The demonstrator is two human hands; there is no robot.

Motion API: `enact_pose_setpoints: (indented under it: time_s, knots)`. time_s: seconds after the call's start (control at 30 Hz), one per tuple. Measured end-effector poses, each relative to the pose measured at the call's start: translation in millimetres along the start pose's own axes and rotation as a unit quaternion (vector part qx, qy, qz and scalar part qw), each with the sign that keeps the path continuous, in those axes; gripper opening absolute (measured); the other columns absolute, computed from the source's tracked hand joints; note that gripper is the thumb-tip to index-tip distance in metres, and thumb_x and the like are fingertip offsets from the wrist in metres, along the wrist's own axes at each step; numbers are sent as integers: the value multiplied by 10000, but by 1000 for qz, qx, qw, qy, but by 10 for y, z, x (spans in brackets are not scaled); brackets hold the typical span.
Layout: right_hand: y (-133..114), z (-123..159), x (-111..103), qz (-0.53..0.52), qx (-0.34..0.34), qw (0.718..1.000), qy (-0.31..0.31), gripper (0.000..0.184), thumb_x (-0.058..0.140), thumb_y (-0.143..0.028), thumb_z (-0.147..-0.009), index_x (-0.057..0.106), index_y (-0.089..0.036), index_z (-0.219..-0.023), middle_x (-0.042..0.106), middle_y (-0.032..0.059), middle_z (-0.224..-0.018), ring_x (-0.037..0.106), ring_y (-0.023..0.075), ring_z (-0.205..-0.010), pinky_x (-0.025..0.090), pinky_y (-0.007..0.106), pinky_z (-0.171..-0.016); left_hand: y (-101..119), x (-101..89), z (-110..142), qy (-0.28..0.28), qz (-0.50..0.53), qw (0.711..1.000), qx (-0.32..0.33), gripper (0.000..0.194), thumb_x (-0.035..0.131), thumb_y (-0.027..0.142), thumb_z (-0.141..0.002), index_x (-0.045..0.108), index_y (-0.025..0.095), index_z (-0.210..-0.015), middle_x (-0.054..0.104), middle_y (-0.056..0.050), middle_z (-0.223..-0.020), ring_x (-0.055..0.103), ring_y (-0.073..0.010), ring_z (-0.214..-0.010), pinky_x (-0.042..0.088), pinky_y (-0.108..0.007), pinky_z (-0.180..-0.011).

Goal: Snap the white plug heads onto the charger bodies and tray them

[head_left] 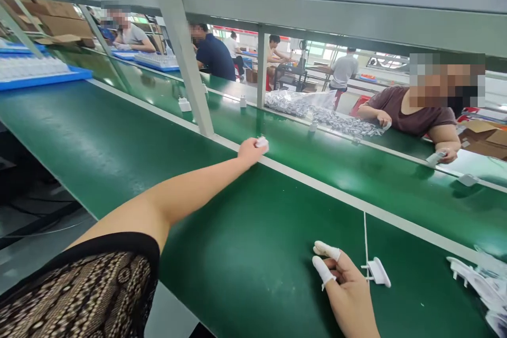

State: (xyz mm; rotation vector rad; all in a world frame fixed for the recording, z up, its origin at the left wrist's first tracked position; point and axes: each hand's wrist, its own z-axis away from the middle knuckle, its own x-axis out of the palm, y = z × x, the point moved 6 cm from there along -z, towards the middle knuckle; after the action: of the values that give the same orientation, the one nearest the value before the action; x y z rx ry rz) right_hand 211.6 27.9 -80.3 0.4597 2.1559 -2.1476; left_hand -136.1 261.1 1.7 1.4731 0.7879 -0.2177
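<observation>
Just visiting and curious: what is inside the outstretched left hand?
The left hand holds a small white piece, partly visible beyond the fingers; whatever part sits within the grip is covered.

Tray (pixel 81 76) far left, plug piece (pixel 379 272) front right

My left arm (pixel 174 195) stretches far forward, fingers of the left hand (pixel 250 152) closed — my right hand (pixel 350 285) is low, white-covered thumb (pixel 324 271) and index finger (pixel 328 250) slightly parted.
</observation>
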Motion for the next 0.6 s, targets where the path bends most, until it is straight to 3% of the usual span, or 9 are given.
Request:
enact_pose_setpoints:
  time_s: [0.07, 0.17, 0.33, 0.4, 0.47, 0.53, 0.57, 0.6]
  knots:
    - [-14, -49, 6, 9, -13, 1000, -15, 538, 877, -723, -844, 928, -261, -1113, 813, 91, -817, 710, 237, -620, 679, 374, -557, -101, -145, -350, 61, -26, 997, -42, 364, 776, 381, -1098, 722, 155, -1378, 719, -139, -1413, 723, -323, -1269, 638, -549, -1089]
    - [-38, -92, 22, 22, -27, 998, -51, 467, 879, -645, -882, 926, -253, -1131, 816, 88, -804, 713, 222, -586, 690, 359, -548, -291, -234, -669, 113, -46, 989, -87, 412, 759, 408, -1104, 702, 168, -1433, 679, -154, -1497, 671, -349, -1369, 577, -603, -1169]
    - [-21, -82, 32, 9, -31, 999, -7, 450, 853, -607, -910, 914, -246, -1172, 790, 69, -784, 712, 211, -590, 675, 342, -510, -487, -220, -833, 144, -45, 979, -136, 531, 763, 439, -1091, 646, 183, -1541, 604, -173, -1619, 583, -395, -1493, 469, -668, -1268]
    - [-7, -94, 51, 2, -33, 999, 8, 450, 832, -594, -911, 904, -237, -1175, 769, 55, -785, 696, 196, -597, 665, 331, -514, -433, -275, -727, 151, -39, 980, -125, 649, 786, 455, -1061, 591, 170, -1610, 466, -209, -1757, 409, -446, -1646, 372, -709, -1329]
    - [-19, -120, 105, -2, -38, 999, -19, 470, 801, -583, -909, 885, -214, -1187, 775, 59, -834, 695, 181, -611, 661, 319, -527, -295, -354, -492, 135, -27, 987, -84, 759, 735, 490, -1079, 509, 60, -1662, 309, -264, -1838, 97, -506, -1757, 230, -725, -1354]
    - [-46, -136, 185, 4, -36, 996, -78, 485, 760, -554, -920, 858, -185, -1218, 793, 72, -899, 714, 172, -634, 667, 312, -563, -82, -387, -168, 81, -6, 997, -11, 816, 567, 536, -1166, 423, -113, -1639, 292, -302, -1803, -160, -579, -1697, 111, -733, -1268]
    - [-60, -142, 194, 11, -32, 996, -84, 458, 748, -513, -928, 853, -177, -1221, 791, 63, -887, 715, 163, -627, 664, 304, -579, 32, -387, 8, 61, 4, 998, 20, 910, 580, 638, -1128, 416, -86, -1654, 275, -254, -1831, -238, -615, -1661, -32, -735, -1321]
    - [-70, -151, 186, 19, -26, 997, -75, 404, 753, -446, -937, 853, -182, -1227, 793, 46, -875, 726, 154, -637, 676, 302, -636, 187, -314, 176, 5, 18, 997, 74, 923, 664, 669, -1079, 455, -7, -1672, 272, -215, -1855, -217, -612, -1681, -70, -758, -1342]
